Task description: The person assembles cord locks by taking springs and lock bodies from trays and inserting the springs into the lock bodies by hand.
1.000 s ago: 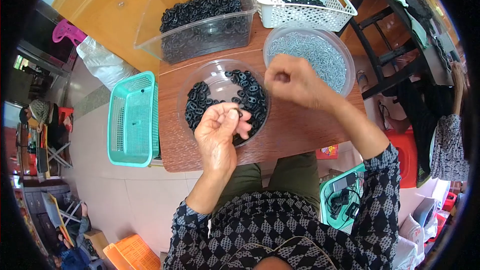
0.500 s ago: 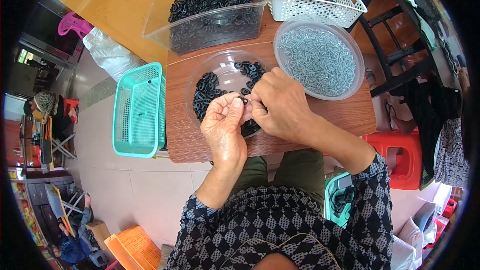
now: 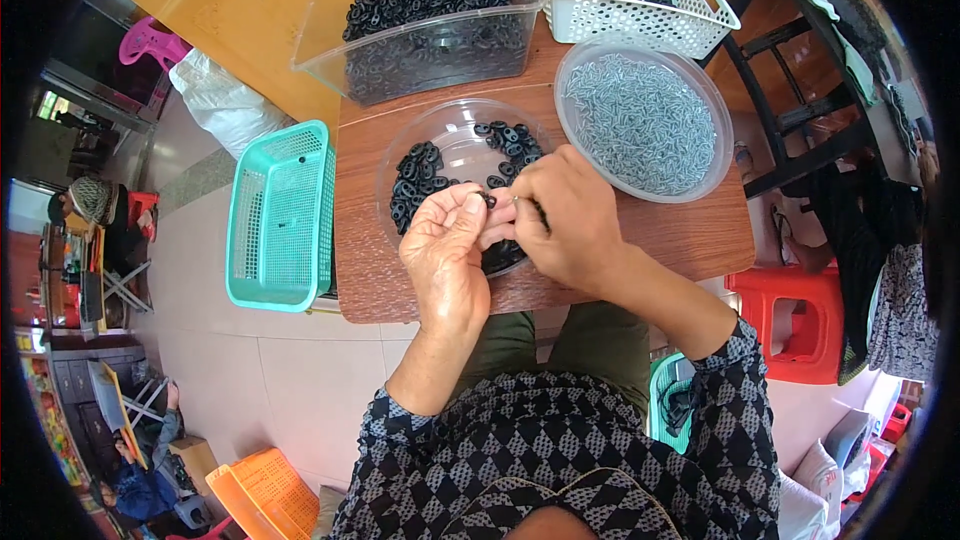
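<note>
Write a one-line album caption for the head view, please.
Left hand pinching a black part, right hand close beside it, at a clear bowl, with a tub of silvery pieces nearby.

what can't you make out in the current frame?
Head view, all:
Black part in the left hand: mostly covered by thumb and fingers.
What, if anything, the right hand pinches: too small, fingers in the way.
Clear round bowl: near side partly behind both hands.
Clear rectangular bin: far rim cut off by top edge.
</note>
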{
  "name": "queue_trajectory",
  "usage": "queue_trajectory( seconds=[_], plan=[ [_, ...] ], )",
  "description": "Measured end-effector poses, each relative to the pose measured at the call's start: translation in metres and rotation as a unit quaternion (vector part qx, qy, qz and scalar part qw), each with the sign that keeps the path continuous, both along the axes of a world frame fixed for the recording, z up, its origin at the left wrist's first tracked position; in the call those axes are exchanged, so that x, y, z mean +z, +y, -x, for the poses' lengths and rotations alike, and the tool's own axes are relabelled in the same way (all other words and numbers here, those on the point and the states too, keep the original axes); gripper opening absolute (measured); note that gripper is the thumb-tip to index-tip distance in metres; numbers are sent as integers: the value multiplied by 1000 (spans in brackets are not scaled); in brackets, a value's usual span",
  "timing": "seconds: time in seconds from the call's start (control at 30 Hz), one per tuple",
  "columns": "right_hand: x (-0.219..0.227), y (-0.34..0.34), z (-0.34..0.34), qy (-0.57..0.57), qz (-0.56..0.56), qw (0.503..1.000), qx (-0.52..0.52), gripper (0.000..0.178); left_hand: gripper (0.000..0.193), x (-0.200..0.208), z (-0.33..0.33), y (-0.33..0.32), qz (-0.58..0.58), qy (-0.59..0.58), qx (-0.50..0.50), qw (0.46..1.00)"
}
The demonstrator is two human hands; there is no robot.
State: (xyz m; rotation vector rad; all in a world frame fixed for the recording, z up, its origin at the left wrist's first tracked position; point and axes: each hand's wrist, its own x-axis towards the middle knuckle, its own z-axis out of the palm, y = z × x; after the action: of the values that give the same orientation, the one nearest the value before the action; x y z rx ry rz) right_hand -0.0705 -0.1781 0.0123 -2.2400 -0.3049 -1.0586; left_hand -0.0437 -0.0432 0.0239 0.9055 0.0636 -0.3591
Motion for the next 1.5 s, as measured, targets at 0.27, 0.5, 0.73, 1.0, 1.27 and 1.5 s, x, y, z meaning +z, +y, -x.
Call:
queue_trajectory(
  seconds=[0.27,0.5,0.73,1.0,1.27,1.5],
  plan=[
    [12,-8,16,188,-156,967,64,10,10,-3,1,6,-74,-82,-30,993],
    [17,-6,15,285,-204,933,76,11,10,-1,7,8,-91,-99,-23,991],
    [15,-5,16,257,-192,944,82,10,9,-3,7,8,-92,-99,-25,991],
    [13,-4,17,276,-286,910,120,8,12,-7,7,10,-106,-119,-33,987],
    [7,-2,18,283,-339,885,146,8,11,-6,12,9,-143,-156,-25,977],
    [2,-4,21,282,-359,880,129,8,14,-8,13,11,-148,-144,-61,977]
  ],
)
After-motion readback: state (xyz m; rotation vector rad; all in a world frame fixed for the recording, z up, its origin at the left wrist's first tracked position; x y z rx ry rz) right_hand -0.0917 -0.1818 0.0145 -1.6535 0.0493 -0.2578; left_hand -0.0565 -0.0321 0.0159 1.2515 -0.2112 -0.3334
